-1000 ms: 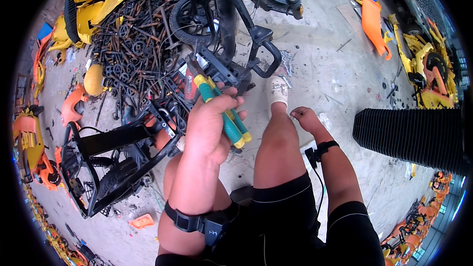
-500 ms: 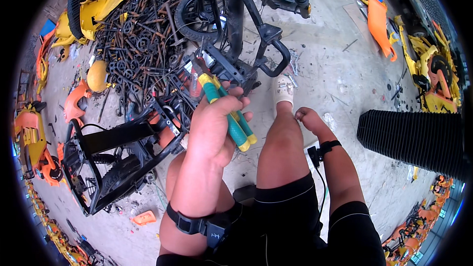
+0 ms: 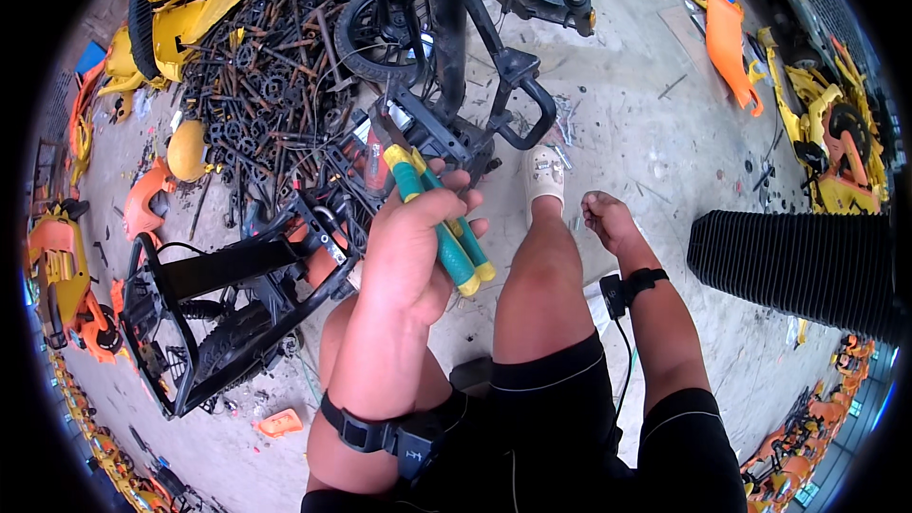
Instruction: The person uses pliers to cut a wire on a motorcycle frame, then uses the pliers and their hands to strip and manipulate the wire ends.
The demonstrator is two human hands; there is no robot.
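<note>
My left hand (image 3: 410, 237) is wrapped around pliers (image 3: 454, 249) with green handles tipped in yellow. Their dark jaws point up and away, over the black metal frame (image 3: 446, 133) of a stripped bike. A red part (image 3: 376, 163) shows just behind the jaws; its kind is unclear. To the right of my knee hovers my right hand (image 3: 609, 220), its fingers curled in. What lies inside those fingers, if anything, is hidden.
A heap of rusty metal parts (image 3: 261, 76) covers the floor at the far left, near a wheel (image 3: 380, 33). Another black frame (image 3: 228, 271) lies left of my forearm. A black ribbed block (image 3: 788, 261) stands at right. Orange and yellow panels (image 3: 727, 43) lie around.
My right hand has moved slightly right and up, away from my knee, and its fingers now show more clearly. My left hand still grips the pliers in nearly the same place.
</note>
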